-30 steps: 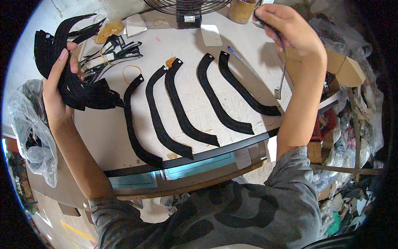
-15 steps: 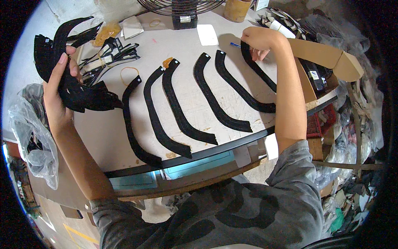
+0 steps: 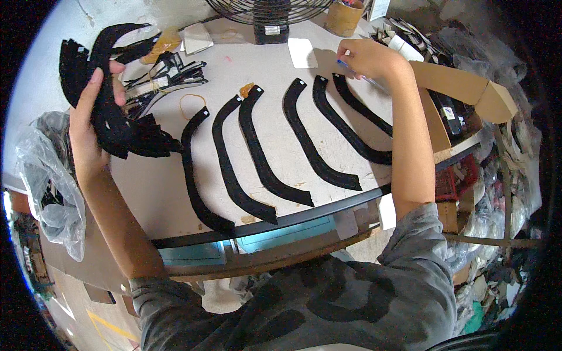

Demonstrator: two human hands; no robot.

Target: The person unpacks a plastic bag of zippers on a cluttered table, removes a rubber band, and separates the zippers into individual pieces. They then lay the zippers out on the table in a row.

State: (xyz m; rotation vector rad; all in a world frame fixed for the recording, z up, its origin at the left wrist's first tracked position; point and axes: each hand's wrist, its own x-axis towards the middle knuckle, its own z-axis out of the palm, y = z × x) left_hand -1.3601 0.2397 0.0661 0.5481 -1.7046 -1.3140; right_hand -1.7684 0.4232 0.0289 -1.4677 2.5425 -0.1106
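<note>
My left hand (image 3: 96,108) is closed around a thick bundle of black curved fabric strips (image 3: 123,131), raised over the left side of the table. Several similar strips lie spaced in a row, among them one at the left (image 3: 193,169), one in the middle (image 3: 304,134) and the rightmost one (image 3: 357,99), partly hidden by my right forearm. Most show a small white tag at the far end. Beyond that rightmost strip, my right hand (image 3: 372,58) pinches a slim pen with a blue end (image 3: 341,62); its clear barrel slants out beneath my fingers.
A rubber-banded bundle of black-and-white strips (image 3: 158,85) lies behind my left hand. A fan (image 3: 270,26), a white card (image 3: 302,54) and a tan cup (image 3: 342,19) stand or lie at the back. On the right is an open cardboard box (image 3: 456,82); a plastic bag (image 3: 50,187) hangs left.
My right hand has let go of the rightmost strip, now lying on the table, and has taken hold of the pen. My left hand still holds its bundle. The view has shifted slightly.
</note>
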